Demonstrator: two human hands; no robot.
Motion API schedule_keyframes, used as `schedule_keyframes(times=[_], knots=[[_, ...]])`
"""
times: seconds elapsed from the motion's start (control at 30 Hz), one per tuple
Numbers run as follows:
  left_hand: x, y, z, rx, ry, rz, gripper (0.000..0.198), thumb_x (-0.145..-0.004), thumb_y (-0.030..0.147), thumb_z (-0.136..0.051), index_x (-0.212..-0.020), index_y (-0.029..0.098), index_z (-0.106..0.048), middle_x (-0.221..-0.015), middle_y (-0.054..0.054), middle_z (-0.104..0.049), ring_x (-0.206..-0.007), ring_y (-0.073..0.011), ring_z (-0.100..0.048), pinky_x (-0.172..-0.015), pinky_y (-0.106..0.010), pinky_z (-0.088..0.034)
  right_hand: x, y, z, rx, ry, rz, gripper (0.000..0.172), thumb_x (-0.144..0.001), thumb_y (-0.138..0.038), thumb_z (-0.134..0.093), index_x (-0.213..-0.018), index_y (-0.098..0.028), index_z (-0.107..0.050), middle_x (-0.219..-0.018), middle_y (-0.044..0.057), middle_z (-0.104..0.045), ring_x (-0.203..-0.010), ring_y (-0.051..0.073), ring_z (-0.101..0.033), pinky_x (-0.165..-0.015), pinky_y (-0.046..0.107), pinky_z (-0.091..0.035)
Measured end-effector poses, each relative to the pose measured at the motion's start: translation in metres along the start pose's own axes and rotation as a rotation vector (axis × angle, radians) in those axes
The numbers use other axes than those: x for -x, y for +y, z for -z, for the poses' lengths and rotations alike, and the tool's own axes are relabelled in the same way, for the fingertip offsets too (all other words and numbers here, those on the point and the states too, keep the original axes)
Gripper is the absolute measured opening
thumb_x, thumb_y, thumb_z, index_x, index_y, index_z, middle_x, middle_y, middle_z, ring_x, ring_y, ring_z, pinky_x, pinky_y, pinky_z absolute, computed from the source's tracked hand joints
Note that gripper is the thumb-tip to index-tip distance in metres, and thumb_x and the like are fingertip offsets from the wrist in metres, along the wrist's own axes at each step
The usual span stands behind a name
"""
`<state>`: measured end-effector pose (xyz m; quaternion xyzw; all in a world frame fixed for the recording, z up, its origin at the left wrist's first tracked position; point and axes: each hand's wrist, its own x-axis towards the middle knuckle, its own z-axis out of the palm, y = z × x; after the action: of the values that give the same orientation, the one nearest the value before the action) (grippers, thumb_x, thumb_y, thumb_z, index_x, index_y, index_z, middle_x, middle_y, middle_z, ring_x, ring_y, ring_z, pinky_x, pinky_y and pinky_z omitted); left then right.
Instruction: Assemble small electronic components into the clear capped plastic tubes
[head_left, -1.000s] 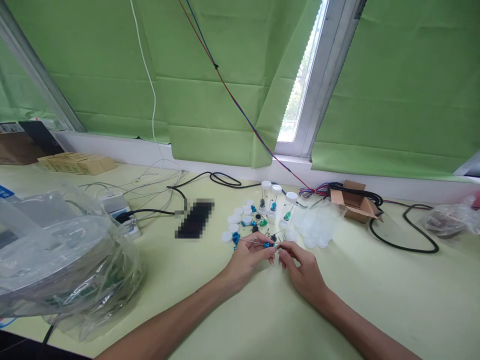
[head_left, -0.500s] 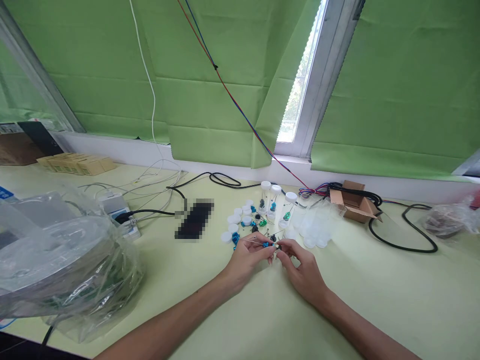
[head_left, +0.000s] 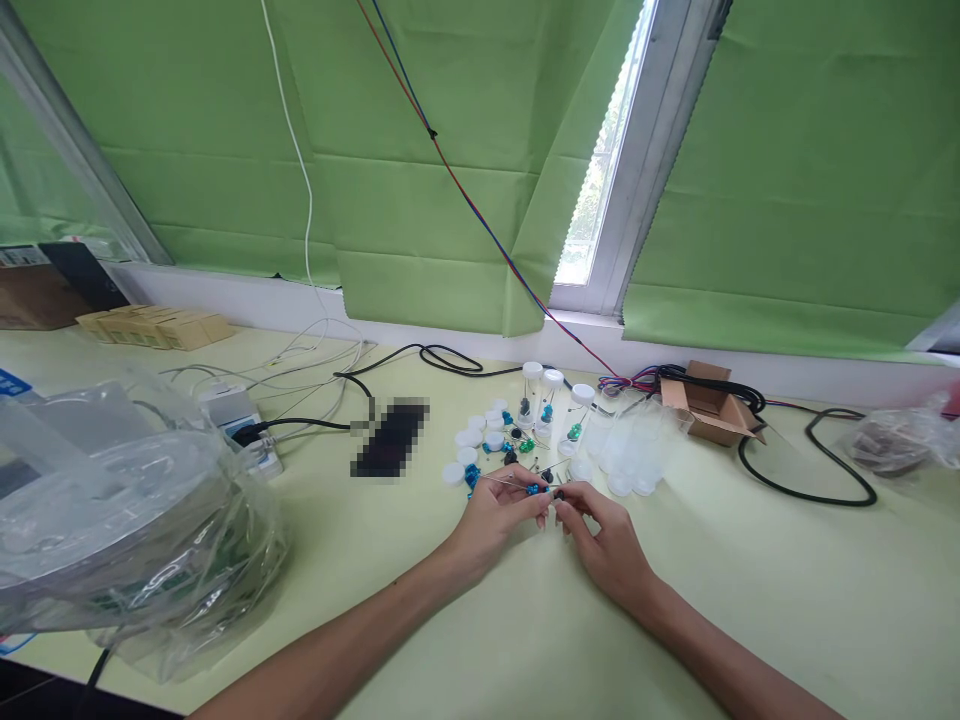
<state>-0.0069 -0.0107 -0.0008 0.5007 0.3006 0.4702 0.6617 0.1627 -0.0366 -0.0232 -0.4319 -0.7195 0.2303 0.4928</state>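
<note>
Blue piece: could, I judge, slip from my left hand and drop to the desk should the pinch slacken, since fingertips alone appear to bear it.
Dark piece: could go askew or fall if my right hand presses at a poor angle; it is tiny, and my fingers partly hide it from me.
Rod: thin, running leftward past my left fingers; might bend if levered sideways.
Loose parts: black, blue and green, just beyond my fingertips; a dropped piece could be lost among its like colours.
Capped tubes: three, upright, each with a part inside; being narrow, they could topple if I reached forward carelessly.
Left-hand grip: thumb and forefinger closed upon the blue piece, the remaining fingers curled below.
Right-hand grip: thumb and forefinger nearly meeting, apparently about the dark piece; how firmly, I cannot tell.
Between my hands: the blue piece, at my left fingertips and just beside the dark piece at my right; whether the two touch, I cannot tell.
White caps: spread beyond my left hand, to its left.
</note>
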Motion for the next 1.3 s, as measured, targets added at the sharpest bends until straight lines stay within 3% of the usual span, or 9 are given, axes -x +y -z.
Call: schedule_keyframes(times=[0.37, 0.43, 0.57, 0.63, 1.03, 1.3], knots=[[0.0012, -0.0006, -0.0016, -0.028, -0.009, 0.02, 0.02, -0.071, 0.026, -0.08, -0.083, 0.016, -0.067, -0.065, 0.0, -0.064, -0.059, -0.0115, -0.058, -0.066, -0.026, -0.046, -0.0001, 0.0025, 0.0007, 0.126, -0.042, -0.02, 0.045, -0.102, -0.033, -0.033, -0.062, -0.02, -0.049, -0.058, -0.001, -0.052, -0.055, 0.012, -0.048, -0.057, 0.025, -0.038], [0.001, -0.0016, -0.0012, -0.017, -0.007, 0.012, 0.019, -0.072, 0.025, -0.079, -0.083, 0.016, -0.067, -0.065, 0.0, -0.064, -0.059, -0.0116, -0.058, -0.066, -0.027, -0.046, -0.0001, 0.0019, 0.0007, 0.116, -0.041, -0.028, 0.043, -0.102, -0.033, -0.033, -0.065, -0.019, -0.052, -0.06, -0.001, -0.054, -0.056, 0.013, -0.049, -0.058, 0.025, -0.039], [0.0009, -0.0001, -0.0009, 0.004, 0.005, 0.002, 0.017, -0.074, 0.025, -0.078, -0.084, 0.016, -0.067, -0.064, 0.001, -0.064, -0.061, -0.0117, -0.058, -0.068, -0.027, -0.046, 0.0008, -0.0004, 0.0003, 0.043, -0.01, -0.044, 0.02, -0.098, -0.033, -0.045, -0.098, -0.018, -0.059, -0.071, 0.0, -0.06, -0.063, 0.014, -0.054, -0.06, 0.025, -0.044], [0.001, 0.0015, -0.0009, 0.006, 0.013, 0.009, 0.017, -0.074, 0.025, -0.077, -0.084, 0.016, -0.067, -0.063, 0.001, -0.064, -0.061, -0.0116, -0.058, -0.068, -0.026, -0.046, 0.0015, -0.0001, -0.0004, 0.015, 0.004, -0.024, 0.019, -0.095, -0.032, -0.05, -0.107, -0.018, -0.056, -0.074, 0.001, -0.059, -0.064, 0.014, -0.055, -0.06, 0.025, -0.046], [-0.0005, -0.0008, 0.0, 0.0, 0.01, -0.001, 0.02, -0.07, 0.027, -0.08, -0.084, 0.017, -0.069, -0.068, 0.0, -0.065, -0.061, -0.0122, -0.059, -0.068, -0.028, -0.046, 0.001, -0.0002, 0.0008, -0.001, -0.022, -0.016, 0.018, -0.097, -0.03, -0.046, -0.099, -0.019, -0.059, -0.074, 0.002, -0.062, -0.066, 0.015, -0.057, -0.063, 0.026, -0.047], [0.0003, 0.0008, -0.0002, -0.02, -0.002, 0.04, 0.023, -0.069, 0.029, -0.082, -0.083, 0.016, -0.069, -0.067, 0.0, -0.065, -0.059, -0.0117, -0.059, -0.067, -0.028, -0.047, 0.0007, 0.0002, 0.0022, 0.101, -0.064, -0.018, 0.038, -0.101, -0.034, -0.036, -0.072, -0.02, -0.055, -0.062, 0.0, -0.056, -0.058, 0.013, -0.052, -0.059, 0.025, -0.04]])
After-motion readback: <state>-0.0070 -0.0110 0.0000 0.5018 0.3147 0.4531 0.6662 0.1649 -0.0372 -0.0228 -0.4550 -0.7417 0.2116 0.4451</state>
